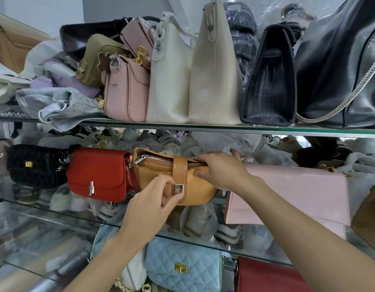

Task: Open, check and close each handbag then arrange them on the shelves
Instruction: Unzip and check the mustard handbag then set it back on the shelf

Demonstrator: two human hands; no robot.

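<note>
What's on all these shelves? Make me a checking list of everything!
Surface: glass shelves, crowded.
Job's things: tan handbag on the middle shelf, zip closed, strap over its front; red handbag beside it on the left, pink handbag on the right.
Clutter: wrapped shoes behind and under the bags.
Grip: left hand pinches the strap's metal clasp; right hand holds the bag's top.
Cables: nothing seen.
Surroundings: more bags above and below.

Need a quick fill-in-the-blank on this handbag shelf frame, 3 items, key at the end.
1. The left hand pinches the strap's metal ____ on the tan bag.
2. The bag directly to the tan bag's left is ____ in colour.
3. The right hand grips the tan bag's ____ edge.

Missing words: clasp; red; top
</note>
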